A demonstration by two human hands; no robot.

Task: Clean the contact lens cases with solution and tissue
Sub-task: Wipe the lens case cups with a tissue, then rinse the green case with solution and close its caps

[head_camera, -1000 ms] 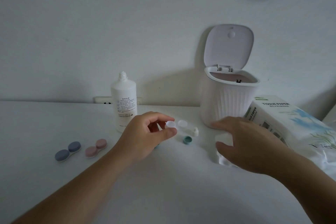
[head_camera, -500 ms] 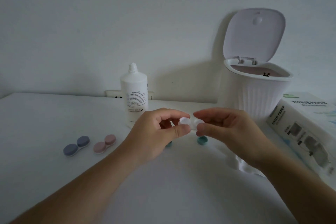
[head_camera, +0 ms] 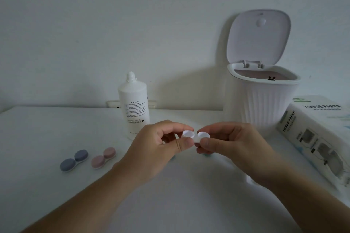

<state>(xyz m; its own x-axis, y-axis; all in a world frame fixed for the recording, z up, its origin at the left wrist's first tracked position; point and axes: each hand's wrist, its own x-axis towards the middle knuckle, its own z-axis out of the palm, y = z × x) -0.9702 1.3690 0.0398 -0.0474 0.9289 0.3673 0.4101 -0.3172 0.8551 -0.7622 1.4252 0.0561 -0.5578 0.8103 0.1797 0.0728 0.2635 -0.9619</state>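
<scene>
While the left hand (head_camera: 157, 149) is pinching one end of the open white lens case (head_camera: 195, 136) and the right hand (head_camera: 233, 147) is pinching the other, the case is hanging above the table (head_camera: 47, 134) in front of the solution bottle (head_camera: 134, 104), its long axis running left to right, both wells facing up (lids off), with the blue case (head_camera: 73, 161) and pink case (head_camera: 103, 157) lying capped to the left
</scene>
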